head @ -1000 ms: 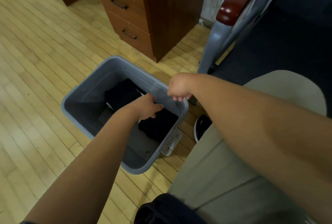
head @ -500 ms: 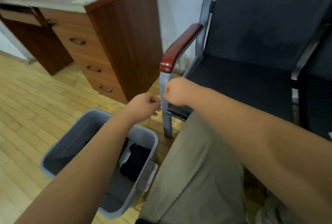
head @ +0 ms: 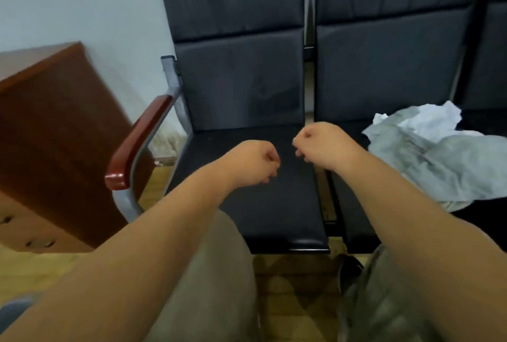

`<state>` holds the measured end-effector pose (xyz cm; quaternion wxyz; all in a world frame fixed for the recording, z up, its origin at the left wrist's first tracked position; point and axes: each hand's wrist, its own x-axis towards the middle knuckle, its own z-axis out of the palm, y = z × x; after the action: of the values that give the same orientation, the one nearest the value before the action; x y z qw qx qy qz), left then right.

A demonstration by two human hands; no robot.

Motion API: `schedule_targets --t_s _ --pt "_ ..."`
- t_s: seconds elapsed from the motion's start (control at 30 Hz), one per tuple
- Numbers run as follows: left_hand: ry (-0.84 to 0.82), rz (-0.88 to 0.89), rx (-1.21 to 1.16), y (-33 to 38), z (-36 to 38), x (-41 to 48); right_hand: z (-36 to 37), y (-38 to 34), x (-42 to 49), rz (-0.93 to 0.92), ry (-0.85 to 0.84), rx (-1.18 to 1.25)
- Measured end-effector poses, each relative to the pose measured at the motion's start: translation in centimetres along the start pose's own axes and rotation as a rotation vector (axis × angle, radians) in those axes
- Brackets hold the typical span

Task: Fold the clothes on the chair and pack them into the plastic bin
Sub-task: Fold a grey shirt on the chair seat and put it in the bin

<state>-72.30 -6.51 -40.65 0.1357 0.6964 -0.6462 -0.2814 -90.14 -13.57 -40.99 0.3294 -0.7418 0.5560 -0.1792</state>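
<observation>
1. Left hand (head: 252, 163) and right hand (head: 321, 146): bare, likewise both forearms (head: 137, 245).
2. Trousers (head: 214, 286): khaki-beige fabric on both legs.
3. Shoe (head: 352, 269): dark, blurred, beside the right leg.

Reads as an office or waiting area. Evidence: black padded chairs (head: 236, 72) ganged side by side in a row on a grey metal frame (head: 173, 83), with a red-brown wooden armrest (head: 137, 138) on the end seat. A reddish wood-veneer desk pedestal (head: 60, 144) with handled drawers (head: 24, 232) stands to the left. Plain pale wall (head: 82, 7) behind, light wood-strip floor (head: 55, 265). Institutional-style furniture throughout.
</observation>
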Motion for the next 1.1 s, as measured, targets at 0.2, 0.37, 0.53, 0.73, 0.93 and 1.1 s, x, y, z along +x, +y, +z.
schedule_targets --t_s 0.2,0.37,0.53,0.73,0.93,1.1 --pt "-0.142 0.177 0.081 7.0 4.6 8.6 -2.3 9.2 1.5 0.219 0.181 0.063" --pt "-0.053 0.222 -0.046 7.2 10.4 12.7 -4.7 15.1 5.1 0.415 0.069 -0.181" --pt "-0.227 0.333 0.257 5.8 13.8 14.9 -6.2 20.0 5.6 0.541 -0.011 -0.301" --pt "-0.265 0.393 0.141 6.2 17.5 15.7 -7.6 23.9 4.2 0.62 0.009 -0.395" --pt "-0.425 0.588 0.224 7.3 21.6 15.0 -9.0 26.1 2.2 0.773 0.062 -0.507" --pt "-0.506 0.513 0.372 6.3 22.0 14.9 -8.9 27.1 2.1 0.75 -0.035 -0.566"
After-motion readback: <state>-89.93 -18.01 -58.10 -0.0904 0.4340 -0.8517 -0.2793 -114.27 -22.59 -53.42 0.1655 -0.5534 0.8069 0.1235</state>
